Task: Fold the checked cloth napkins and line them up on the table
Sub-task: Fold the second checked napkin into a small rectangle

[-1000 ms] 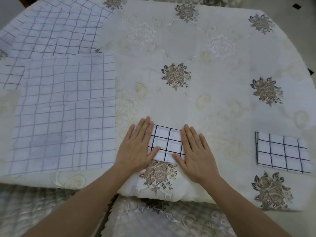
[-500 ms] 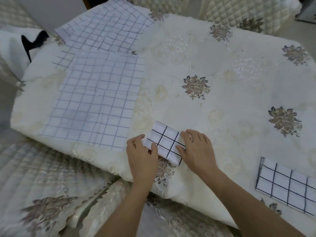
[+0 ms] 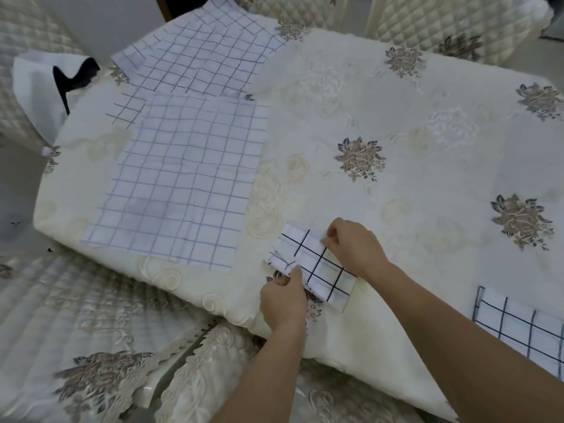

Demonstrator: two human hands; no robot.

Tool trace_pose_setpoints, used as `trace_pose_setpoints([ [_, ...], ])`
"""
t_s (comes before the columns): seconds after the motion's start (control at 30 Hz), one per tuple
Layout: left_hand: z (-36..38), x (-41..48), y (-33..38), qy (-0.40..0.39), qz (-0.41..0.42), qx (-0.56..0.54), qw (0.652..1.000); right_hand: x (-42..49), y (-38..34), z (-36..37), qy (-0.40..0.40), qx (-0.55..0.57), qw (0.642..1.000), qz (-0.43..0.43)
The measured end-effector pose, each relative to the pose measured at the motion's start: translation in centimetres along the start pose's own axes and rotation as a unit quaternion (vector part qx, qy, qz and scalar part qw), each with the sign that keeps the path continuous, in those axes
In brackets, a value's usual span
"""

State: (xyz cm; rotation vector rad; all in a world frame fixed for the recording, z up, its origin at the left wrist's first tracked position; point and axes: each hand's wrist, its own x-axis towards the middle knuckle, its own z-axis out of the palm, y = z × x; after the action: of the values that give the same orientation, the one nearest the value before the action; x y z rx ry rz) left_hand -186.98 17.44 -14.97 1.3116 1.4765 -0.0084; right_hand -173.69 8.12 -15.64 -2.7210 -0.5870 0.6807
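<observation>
The folded napkin [image 3: 317, 270] is thin matt cloth, crisp at its creases. The flat napkins [image 3: 180, 190] look softer and faintly wrinkled. The tablecloth [image 3: 442, 184] is fabric with a slight sheen (raised embroidered flowers) — the chair cover [image 3: 100, 303] is quilted and satiny.

Cream embroidered tablecloth [image 3: 427, 166]; quilted chair cover [image 3: 76, 315] near-left; second chair cover [image 3: 427, 22] far side.
</observation>
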Motion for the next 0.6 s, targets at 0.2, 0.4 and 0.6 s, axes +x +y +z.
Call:
trace_pose_setpoints([
  [0.2, 0.4, -0.4, -0.6, -0.011, -0.014, 0.01, 1.0, -0.2, -0.3, -0.1, -0.067, 0.015, 0.997, 0.027],
  [0.4, 0.2, -0.1, -0.8, -0.002, 0.051, 0.099, 0.994, -1.7, -0.3, -0.1, -0.074, 0.079, 0.994, 0.025],
  [0.6, -0.2, -0.5, 0.0, -0.018, 0.144, 0.083, 0.986, -4.4, 0.9, 0.7, -0.017, 0.308, 0.944, 0.116],
])
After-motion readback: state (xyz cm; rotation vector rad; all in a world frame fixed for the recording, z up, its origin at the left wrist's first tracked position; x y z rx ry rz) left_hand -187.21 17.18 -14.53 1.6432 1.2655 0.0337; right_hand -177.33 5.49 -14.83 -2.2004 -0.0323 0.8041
